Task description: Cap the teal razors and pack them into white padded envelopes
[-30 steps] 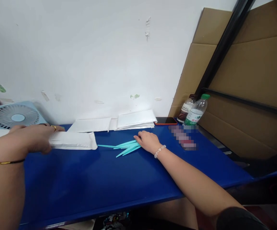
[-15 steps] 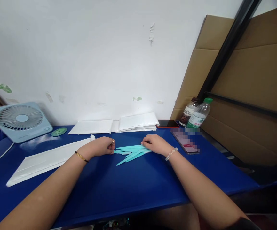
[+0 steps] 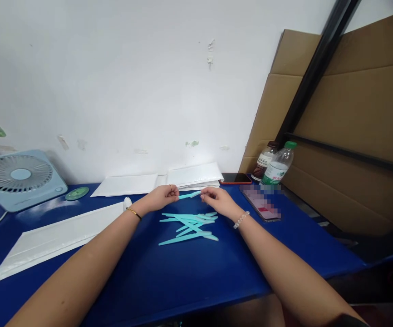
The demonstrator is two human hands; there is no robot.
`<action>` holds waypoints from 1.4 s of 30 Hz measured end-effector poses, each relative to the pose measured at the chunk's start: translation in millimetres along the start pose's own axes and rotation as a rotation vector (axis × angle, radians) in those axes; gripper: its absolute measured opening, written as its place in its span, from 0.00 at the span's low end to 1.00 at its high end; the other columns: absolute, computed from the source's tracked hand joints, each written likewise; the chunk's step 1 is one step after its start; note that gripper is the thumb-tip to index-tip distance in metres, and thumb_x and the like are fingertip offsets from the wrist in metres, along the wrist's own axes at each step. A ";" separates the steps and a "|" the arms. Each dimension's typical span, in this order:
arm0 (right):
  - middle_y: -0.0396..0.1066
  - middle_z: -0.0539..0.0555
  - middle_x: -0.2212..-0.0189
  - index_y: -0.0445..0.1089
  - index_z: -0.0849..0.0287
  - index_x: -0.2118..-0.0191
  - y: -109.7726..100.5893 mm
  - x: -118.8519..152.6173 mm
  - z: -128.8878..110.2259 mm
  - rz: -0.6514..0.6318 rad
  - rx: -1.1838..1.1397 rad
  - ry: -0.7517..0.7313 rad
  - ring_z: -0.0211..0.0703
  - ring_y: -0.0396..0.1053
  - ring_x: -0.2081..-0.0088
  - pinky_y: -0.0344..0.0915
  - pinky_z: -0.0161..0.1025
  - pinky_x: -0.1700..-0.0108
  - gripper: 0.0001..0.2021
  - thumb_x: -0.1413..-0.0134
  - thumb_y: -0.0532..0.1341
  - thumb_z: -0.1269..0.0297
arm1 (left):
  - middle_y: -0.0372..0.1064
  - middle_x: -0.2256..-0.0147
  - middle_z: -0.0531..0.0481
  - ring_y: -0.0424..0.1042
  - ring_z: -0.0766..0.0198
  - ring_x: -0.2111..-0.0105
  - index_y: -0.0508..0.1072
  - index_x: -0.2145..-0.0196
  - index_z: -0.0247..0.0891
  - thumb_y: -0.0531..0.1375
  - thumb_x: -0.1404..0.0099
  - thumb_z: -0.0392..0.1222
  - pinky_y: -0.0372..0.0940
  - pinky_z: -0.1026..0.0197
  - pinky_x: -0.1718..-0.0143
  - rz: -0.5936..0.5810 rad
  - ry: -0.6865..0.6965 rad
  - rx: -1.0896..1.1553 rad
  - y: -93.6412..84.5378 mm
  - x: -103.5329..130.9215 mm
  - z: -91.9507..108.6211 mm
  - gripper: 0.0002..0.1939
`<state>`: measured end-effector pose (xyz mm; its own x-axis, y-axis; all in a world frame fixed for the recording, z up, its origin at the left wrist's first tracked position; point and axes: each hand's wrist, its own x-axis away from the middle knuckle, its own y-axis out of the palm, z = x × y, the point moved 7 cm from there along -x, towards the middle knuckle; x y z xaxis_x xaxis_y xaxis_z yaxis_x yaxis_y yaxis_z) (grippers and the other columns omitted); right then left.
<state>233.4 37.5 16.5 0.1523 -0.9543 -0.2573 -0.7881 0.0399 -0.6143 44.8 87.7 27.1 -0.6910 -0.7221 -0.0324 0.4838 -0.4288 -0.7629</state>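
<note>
Between my two hands, a slim turquoise stick-like tool (image 3: 189,195) is held level above the blue table. My left hand (image 3: 165,196) pinches its left end, and the fingertips of my right hand (image 3: 213,198) close on its right end. Just below, a loose pile of several similar turquoise tools (image 3: 189,222) lies crossed on the table, handles pointing left and paler tips on the right. A long white padded envelope (image 3: 63,236) lies to the left, partly behind my left forearm.
White envelopes (image 3: 194,173) lie along the wall. A blue fan (image 3: 21,177) and a green disc (image 3: 77,193) are at the left. Two phones, one a dark phone (image 3: 236,178), and two bottles, one green-capped (image 3: 278,167), stand or lie on the right of the blue table (image 3: 183,281).
Both hands have risen away from the pile, now with one turquoise tool between them. The remaining tools lie more spread out, and the view has shifted slightly.
</note>
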 end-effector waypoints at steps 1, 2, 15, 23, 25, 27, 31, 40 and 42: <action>0.73 0.52 0.72 0.72 0.61 0.57 0.9 -2.4 5.0 0.018 -0.079 0.023 0.37 0.67 0.72 0.63 0.34 0.68 0.15 0.46 0.59 0.57 | 0.63 0.74 0.53 0.61 0.65 0.73 0.67 0.66 0.38 0.53 0.41 0.53 0.59 0.63 0.70 0.005 0.010 0.006 5.3 -4.2 -1.8 0.15; 0.73 0.53 0.72 0.72 0.62 0.59 3.0 -4.5 9.4 0.021 -0.151 0.041 0.37 0.67 0.73 0.63 0.34 0.69 0.16 0.48 0.60 0.56 | 0.63 0.74 0.53 0.61 0.65 0.74 0.67 0.66 0.38 0.53 0.41 0.53 0.59 0.63 0.70 0.011 0.014 0.008 9.2 -6.9 -3.7 0.15; 0.75 0.54 0.74 0.78 0.63 0.69 -7.3 -8.4 45.1 -0.025 -0.104 0.247 0.38 0.68 0.72 0.63 0.34 0.67 0.12 0.59 0.67 0.60 | 0.69 0.64 0.48 0.67 0.61 0.67 0.73 0.64 0.38 0.58 0.44 0.49 0.61 0.62 0.66 0.137 -0.050 -0.198 12.0 -5.7 -31.5 0.13; 0.75 0.54 0.71 0.77 0.62 0.68 -13.7 -7.7 22.7 -0.022 0.044 0.072 0.40 0.69 0.69 0.63 0.35 0.66 0.11 0.53 0.63 0.60 | 0.68 0.69 0.50 0.65 0.64 0.71 0.75 0.65 0.39 0.59 0.45 0.57 0.59 0.64 0.71 -0.064 0.042 -0.069 27.9 8.8 -1.2 0.19; 0.74 0.53 0.72 0.77 0.63 0.68 -7.8 -4.5 13.6 -0.120 0.002 0.029 0.39 0.68 0.70 0.63 0.34 0.67 0.11 0.53 0.63 0.59 | 0.67 0.73 0.52 0.64 0.65 0.74 0.75 0.67 0.39 0.60 0.46 0.57 0.57 0.65 0.75 -0.155 0.007 -0.042 35.0 12.1 4.0 0.19; 0.73 0.53 0.72 0.77 0.62 0.68 -0.4 -0.2 5.1 -0.226 -0.001 -0.012 0.38 0.68 0.70 0.63 0.34 0.67 0.11 0.54 0.64 0.59 | 0.67 0.76 0.53 0.62 0.67 0.77 0.75 0.69 0.39 0.60 0.47 0.56 0.55 0.65 0.77 -0.192 -0.038 -0.035 37.8 14.3 7.0 0.17; 0.70 0.50 0.73 0.78 0.60 0.69 11.7 7.0 -1.9 -0.376 0.039 -0.064 0.35 0.65 0.73 0.61 0.32 0.72 0.11 0.58 0.67 0.58 | 0.66 0.77 0.53 0.60 0.67 0.77 0.74 0.71 0.38 0.60 0.47 0.53 0.53 0.65 0.77 -0.191 -0.077 -0.041 36.2 16.0 10.5 0.15; 0.68 0.50 0.74 0.73 0.63 0.70 8.1 2.8 -2.8 -0.264 0.065 -0.053 0.34 0.62 0.73 0.59 0.32 0.70 0.09 0.50 0.62 0.61 | 0.66 0.75 0.52 0.61 0.66 0.75 0.72 0.69 0.38 0.56 0.44 0.60 0.56 0.65 0.74 -0.096 -0.053 0.052 33.1 10.7 2.2 0.21; 0.69 0.51 0.73 0.72 0.63 0.70 6.3 1.1 -3.8 -0.226 0.067 -0.050 0.35 0.63 0.72 0.60 0.32 0.69 0.09 0.49 0.61 0.61 | 0.66 0.76 0.53 0.61 0.66 0.76 0.72 0.70 0.38 0.56 0.44 0.59 0.56 0.64 0.75 -0.040 -0.053 0.026 30.1 7.3 0.0 0.20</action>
<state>226.4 35.5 15.2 0.3513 -0.9252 -0.1433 -0.6896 -0.1522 -0.7080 54.4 69.5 3.9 -0.6808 -0.7318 0.0328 0.4704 -0.4711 -0.7461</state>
